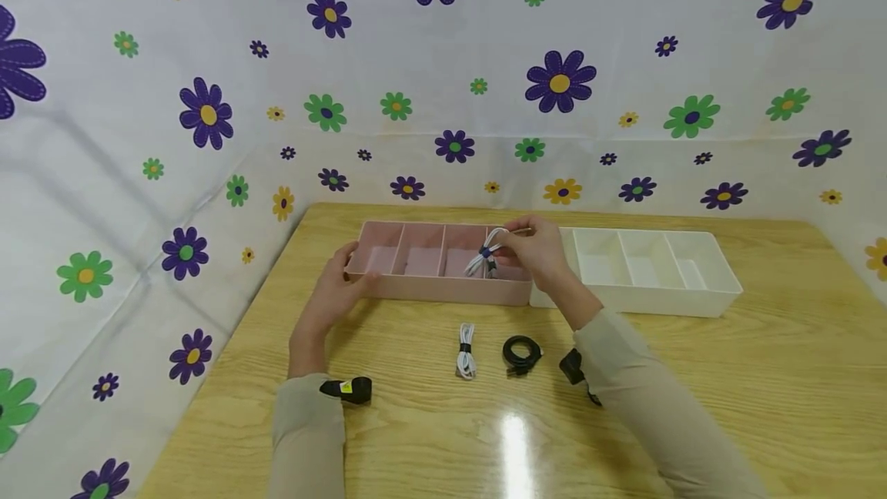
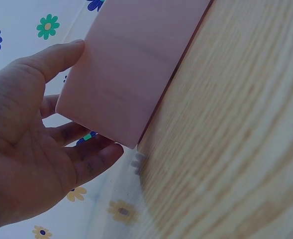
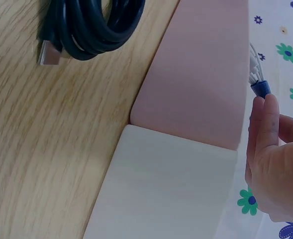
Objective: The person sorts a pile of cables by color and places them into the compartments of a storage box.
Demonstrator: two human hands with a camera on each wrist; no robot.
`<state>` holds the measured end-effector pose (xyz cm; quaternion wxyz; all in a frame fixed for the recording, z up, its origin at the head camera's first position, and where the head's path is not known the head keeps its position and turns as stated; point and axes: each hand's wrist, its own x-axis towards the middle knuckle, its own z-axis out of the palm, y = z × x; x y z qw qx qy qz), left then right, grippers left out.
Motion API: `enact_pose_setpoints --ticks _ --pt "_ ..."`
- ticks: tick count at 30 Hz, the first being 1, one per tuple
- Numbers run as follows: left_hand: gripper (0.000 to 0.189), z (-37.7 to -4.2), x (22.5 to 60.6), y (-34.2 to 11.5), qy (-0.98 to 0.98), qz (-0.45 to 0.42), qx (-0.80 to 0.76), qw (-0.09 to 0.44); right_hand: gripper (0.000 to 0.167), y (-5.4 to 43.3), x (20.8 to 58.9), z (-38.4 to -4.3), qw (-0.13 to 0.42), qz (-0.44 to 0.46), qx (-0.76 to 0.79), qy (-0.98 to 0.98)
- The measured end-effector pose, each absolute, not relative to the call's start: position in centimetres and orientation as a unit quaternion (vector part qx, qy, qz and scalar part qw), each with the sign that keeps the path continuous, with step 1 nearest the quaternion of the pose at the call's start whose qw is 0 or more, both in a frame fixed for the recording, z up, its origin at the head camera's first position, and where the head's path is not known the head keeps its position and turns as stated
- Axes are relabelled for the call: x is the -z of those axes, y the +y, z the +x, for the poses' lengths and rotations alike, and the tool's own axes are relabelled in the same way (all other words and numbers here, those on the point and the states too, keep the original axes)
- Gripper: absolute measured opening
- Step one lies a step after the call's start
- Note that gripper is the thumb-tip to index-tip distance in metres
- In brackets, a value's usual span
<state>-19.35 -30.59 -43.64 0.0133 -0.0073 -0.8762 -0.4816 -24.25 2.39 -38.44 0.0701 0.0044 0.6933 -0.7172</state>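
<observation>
My right hand (image 1: 537, 249) pinches a bundled white cable (image 1: 478, 262) by its dark blue tie, over the right-hand compartments of the pink divided box (image 1: 443, 289). In the right wrist view, fingertips meet at the blue tie (image 3: 260, 88), and the box's wall hides part of the cable. At the box's left end, my left hand (image 1: 331, 295) holds the corner. The left wrist view has the thumb (image 2: 66, 56) against the front wall near the rim and the fingers bent round the end. A second white cable bundle (image 1: 466, 351) and a coiled black cable (image 1: 522, 354) lie in front of the box.
A white divided box (image 1: 640, 299) stands end to end with the pink one on the wooden table (image 1: 416, 437). Behind the table hangs a flowered cloth (image 1: 430, 45). Black wrist cameras sit at both sleeves, and the right forearm (image 1: 647, 399) reaches across the table's front right.
</observation>
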Motion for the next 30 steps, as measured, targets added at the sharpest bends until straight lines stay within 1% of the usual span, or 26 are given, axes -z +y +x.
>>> enact_pose_setpoints --ticks 5,9,16,19,22,30 --pt "0.077 -19.2 43.7 -30.8 -0.877 -0.006 0.48 0.012 0.024 1.6 38.9 -24.4 0.073 0.006 0.693 0.718" --pt "0.077 -19.3 43.9 -31.0 -0.874 -0.012 0.486 0.015 0.023 1.2 39.2 -24.7 0.06 -0.022 0.649 0.758" --pt "0.074 -19.4 43.9 -31.0 -0.869 -0.014 0.494 0.018 0.018 0.6 39.5 -24.9 0.0 -0.105 0.515 0.851" --pt "0.074 -19.4 43.9 -31.1 -0.871 -0.013 0.491 0.017 0.016 0.1 39.3 -24.8 -0.015 -0.128 0.474 0.871" --pt "0.076 -19.4 43.9 -31.1 -0.872 -0.013 0.49 0.017 0.015 -0.3 39.0 -24.9 -0.011 -0.137 0.468 0.873" --pt "0.074 -19.2 43.3 -30.8 -0.871 -0.013 0.491 0.019 0.017 -0.4 38.6 -25.9 0.024 -0.14 0.484 0.863"
